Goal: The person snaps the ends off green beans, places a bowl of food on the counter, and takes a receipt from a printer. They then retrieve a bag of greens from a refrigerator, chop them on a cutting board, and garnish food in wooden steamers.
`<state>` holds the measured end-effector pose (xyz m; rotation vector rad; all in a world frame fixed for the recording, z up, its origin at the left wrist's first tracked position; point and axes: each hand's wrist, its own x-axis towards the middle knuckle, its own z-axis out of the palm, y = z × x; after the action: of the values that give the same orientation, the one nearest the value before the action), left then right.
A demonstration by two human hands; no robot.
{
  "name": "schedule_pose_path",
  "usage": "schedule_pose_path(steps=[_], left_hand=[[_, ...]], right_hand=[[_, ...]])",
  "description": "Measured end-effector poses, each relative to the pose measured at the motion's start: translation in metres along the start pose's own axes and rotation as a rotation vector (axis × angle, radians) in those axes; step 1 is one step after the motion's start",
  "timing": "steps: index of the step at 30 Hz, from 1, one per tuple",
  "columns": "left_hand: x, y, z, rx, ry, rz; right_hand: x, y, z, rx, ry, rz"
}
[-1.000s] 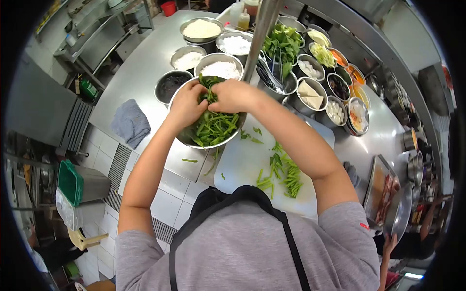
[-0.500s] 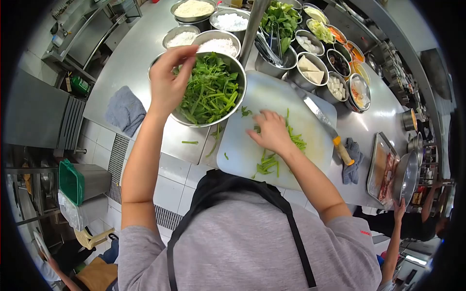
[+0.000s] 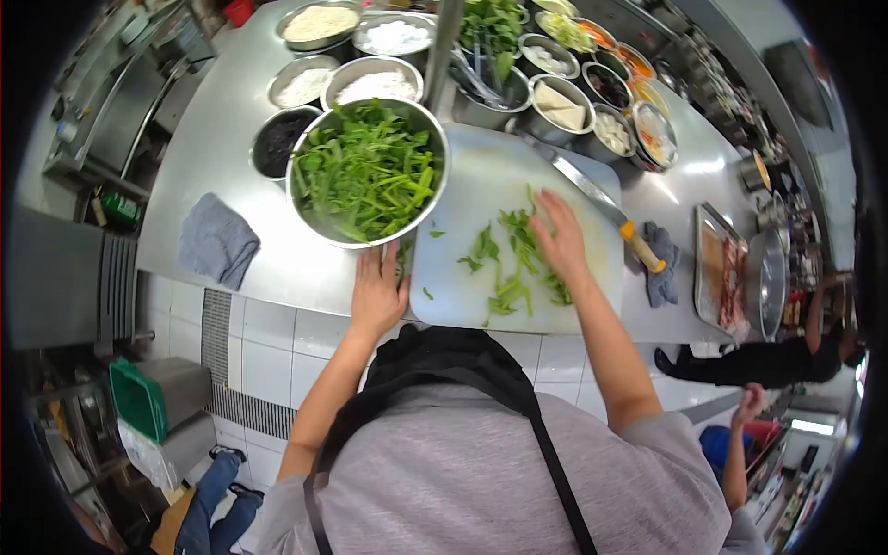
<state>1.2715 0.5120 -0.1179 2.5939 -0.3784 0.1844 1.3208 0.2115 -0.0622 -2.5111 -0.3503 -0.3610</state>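
Observation:
My left hand (image 3: pixel 377 294) lies palm down on the steel table below a large metal bowl (image 3: pixel 442 190), fingers stretched out with their tips by its near rim. Chopped leafy greens (image 3: pixel 368 171) fill that bowl. A few green scraps show beside this hand, partly hidden by it. Over the white cutting board (image 3: pixel 444 287), my right hand (image 3: pixel 561 239) is open, its fingers extended along the right side of a loose scatter of cut greens (image 3: pixel 507 294). A knife with a yellow handle (image 3: pixel 640 245) rests along the board's right edge, away from both hands.
Bowls of white ingredients (image 3: pixel 372 83) stand behind the greens, beside a bowl of dark food (image 3: pixel 282 143). Containers with tofu (image 3: pixel 560 106) and vegetables line the back right. Grey cloths (image 3: pixel 218 240) lie at either side. A meat tray (image 3: pixel 721 273) sits right; other people stand nearby.
My left hand has come down from above the bowl to the table in front of it. My right hand has shifted right across the board, off the cut greens' left side.

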Motion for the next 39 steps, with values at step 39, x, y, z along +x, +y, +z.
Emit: schedule_pose_path(steps=[39], left_hand=[[0.025, 0.012, -0.104, -0.549, 0.673, 0.035]], right_hand=[[0.032, -0.009, 0.026, 0.317, 0.085, -0.048]])
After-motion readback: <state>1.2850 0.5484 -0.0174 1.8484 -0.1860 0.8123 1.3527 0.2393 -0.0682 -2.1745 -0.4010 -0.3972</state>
